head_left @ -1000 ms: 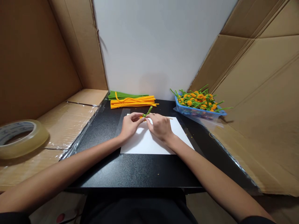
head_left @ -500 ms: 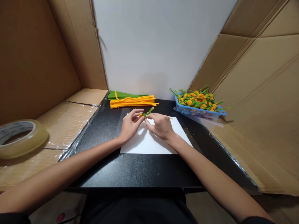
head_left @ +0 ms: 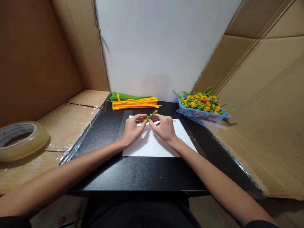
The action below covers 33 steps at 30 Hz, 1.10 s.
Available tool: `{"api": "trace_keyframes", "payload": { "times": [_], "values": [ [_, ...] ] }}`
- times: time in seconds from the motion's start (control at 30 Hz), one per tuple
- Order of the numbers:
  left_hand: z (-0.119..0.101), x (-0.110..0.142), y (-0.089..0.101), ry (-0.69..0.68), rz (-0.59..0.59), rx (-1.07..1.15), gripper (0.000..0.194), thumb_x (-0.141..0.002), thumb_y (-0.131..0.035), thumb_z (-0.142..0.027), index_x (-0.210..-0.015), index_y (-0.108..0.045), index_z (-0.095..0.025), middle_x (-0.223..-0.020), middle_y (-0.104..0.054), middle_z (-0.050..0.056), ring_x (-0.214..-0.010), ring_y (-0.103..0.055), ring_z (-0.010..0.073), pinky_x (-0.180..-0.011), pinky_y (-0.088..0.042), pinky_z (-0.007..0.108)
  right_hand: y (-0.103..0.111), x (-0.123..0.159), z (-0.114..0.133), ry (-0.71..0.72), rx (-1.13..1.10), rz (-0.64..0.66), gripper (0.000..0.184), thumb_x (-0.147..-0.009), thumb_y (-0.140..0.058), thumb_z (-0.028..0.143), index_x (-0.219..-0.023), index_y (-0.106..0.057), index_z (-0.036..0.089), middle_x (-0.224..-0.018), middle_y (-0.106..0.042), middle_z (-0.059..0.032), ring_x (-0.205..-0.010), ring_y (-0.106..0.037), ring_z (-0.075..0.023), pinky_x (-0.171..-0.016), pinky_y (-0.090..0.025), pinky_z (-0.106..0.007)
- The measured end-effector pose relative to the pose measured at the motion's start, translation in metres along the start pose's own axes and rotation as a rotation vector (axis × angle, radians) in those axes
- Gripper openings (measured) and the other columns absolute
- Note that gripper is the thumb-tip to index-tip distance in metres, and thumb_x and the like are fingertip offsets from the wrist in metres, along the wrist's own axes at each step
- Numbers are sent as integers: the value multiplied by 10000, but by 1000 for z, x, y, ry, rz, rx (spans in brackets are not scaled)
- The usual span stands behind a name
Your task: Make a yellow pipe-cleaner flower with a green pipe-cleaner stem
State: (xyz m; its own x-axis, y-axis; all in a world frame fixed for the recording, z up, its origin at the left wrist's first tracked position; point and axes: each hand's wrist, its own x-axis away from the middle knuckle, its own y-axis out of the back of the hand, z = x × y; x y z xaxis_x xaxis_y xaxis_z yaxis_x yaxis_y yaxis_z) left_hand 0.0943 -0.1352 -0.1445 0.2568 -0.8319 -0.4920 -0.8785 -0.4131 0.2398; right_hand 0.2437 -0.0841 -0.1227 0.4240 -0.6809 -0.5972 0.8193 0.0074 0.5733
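Between my two hands is a small pipe-cleaner flower (head_left: 151, 115), with an orange head on the left and a green stem slanting up to the right. My left hand (head_left: 133, 128) pinches it at the orange head, thumb and fingers closed. From the other side, my right hand (head_left: 165, 126) has its thumb and fingertips closed at the green part; its far fingers are partly hidden. Both hands are above a white sheet of paper (head_left: 152, 148) that lies on the black table (head_left: 123, 177).
Bundles of green pipe cleaners (head_left: 128, 96) and orange pipe cleaners (head_left: 135, 104) lie at the back left. A blue basket (head_left: 201, 113) full of orange and green flowers stands at the back right. A tape roll (head_left: 40, 139) rests on cardboard (head_left: 64, 126) at the left.
The fingers of my right hand have shifted at the green stem and the hand is turned slightly. The flower is almost in the same place, its stem tip a little to the right.
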Motion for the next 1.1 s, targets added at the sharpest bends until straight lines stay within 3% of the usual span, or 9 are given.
{"api": "trace_keyframes", "payload": {
  "times": [0.1, 0.37, 0.53, 0.7, 0.87, 1.1],
  "values": [
    [0, 0, 0, -2, 7, -16, 237, -801, -651, -189, -1025, -712, -142, -1051, -739, 85, -893, -715, 199, -852, -576, 333, 0, -2, -1, -65, -109, 11, 119, -807, -636, 178, -798, -753, 194, -791, -756, -23, -704, -716, -184, -688, -535, -274],
    [4, -2, 1, 3, 38, -16, 193, -772, -642, -172, -955, -698, -157, -992, -737, 60, -851, -701, 174, -788, -570, 288, -2, -5, -19, -41, -274, 160, 146, -859, -602, 260, -777, -685, 170, -736, -708, -35, -701, -688, -183, -633, -528, -276],
    [6, -4, 1, 12, 65, 55, 178, -754, -648, -182, -922, -696, -147, -973, -735, 69, -850, -697, 176, -810, -563, 302, -3, -4, -18, -40, -268, 97, 232, -863, -625, 385, -800, -662, 165, -785, -707, -58, -719, -661, -186, -606, -507, -271],
    [5, -5, 2, 24, 68, 109, 141, -743, -663, -195, -874, -673, -143, -941, -726, 72, -840, -685, 170, -814, -549, 302, -1, -5, -16, 50, -178, 88, 134, -860, -595, 272, -816, -665, 167, -816, -701, -48, -718, -639, -160, -584, -461, -239],
    [4, -2, -1, 68, -22, 253, 325, -760, -715, -254, -1035, -566, -163, -1063, -703, 100, -962, -683, 184, -834, -542, 298, 1, -5, -14, 31, -217, 68, 199, -860, -628, 340, -791, -691, 165, -762, -702, -38, -648, -620, -145, -576, -462, -240],
    [2, -1, -1, 68, 35, 281, 335, -775, -733, -333, -1036, -679, -130, -1090, -714, 129, -987, -686, 212, -919, -534, 360, 0, -1, -5, 55, -183, -17, 137, -858, -626, 263, -831, -713, 160, -783, -721, -42, -651, -638, -147, -582, -471, -246]
  ]
}}
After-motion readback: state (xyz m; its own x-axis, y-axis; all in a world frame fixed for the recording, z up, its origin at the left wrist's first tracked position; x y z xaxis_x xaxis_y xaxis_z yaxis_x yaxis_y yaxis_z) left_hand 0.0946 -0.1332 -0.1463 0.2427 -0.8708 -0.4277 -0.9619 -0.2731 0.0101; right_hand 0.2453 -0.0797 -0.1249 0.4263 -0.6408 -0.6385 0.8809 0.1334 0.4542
